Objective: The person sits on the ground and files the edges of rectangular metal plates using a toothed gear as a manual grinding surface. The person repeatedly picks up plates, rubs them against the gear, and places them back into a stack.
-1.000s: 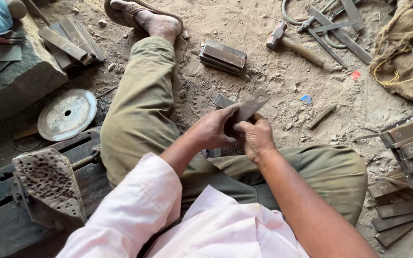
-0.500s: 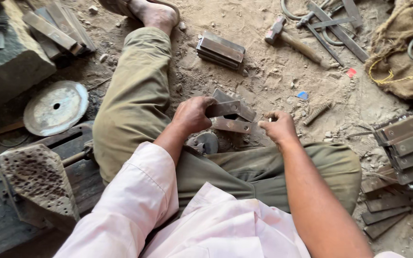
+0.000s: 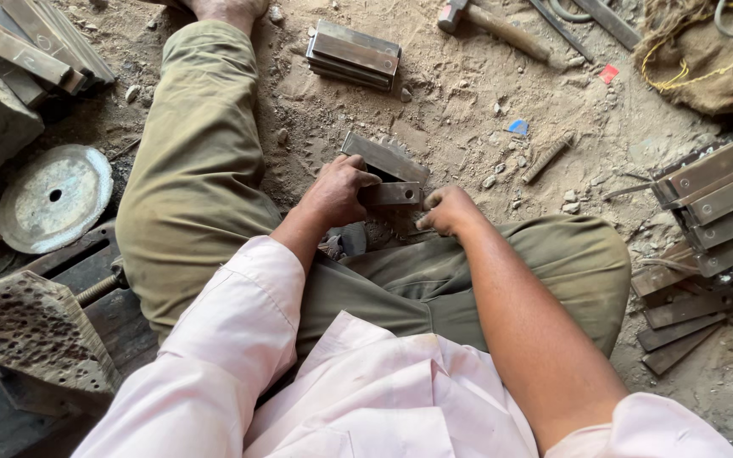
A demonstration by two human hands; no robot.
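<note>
I sit on a sandy floor with my legs in olive trousers spread out. My left hand point(image 3: 338, 188) grips a short flat metal bar point(image 3: 392, 194) with a hole near its end, low over the ground between my legs. A longer metal bar point(image 3: 386, 157) lies just behind it, touching. My right hand point(image 3: 445, 210) is curled into a fist right of the short bar, by my right thigh; whether it holds anything small is hidden.
A stack of metal bars point(image 3: 354, 53) lies ahead, a hammer point(image 3: 494, 25) beyond it. More drilled bars point(image 3: 719, 199) are piled at right, a round metal disc point(image 3: 53, 198) and a pitted anvil block point(image 3: 31, 335) at left. A small chisel point(image 3: 546, 158) lies on the sand.
Both hands held one metal piece together a second ago. They have since separated and lowered to the ground; the left hand keeps the short bar, the right has drawn back to my thigh.
</note>
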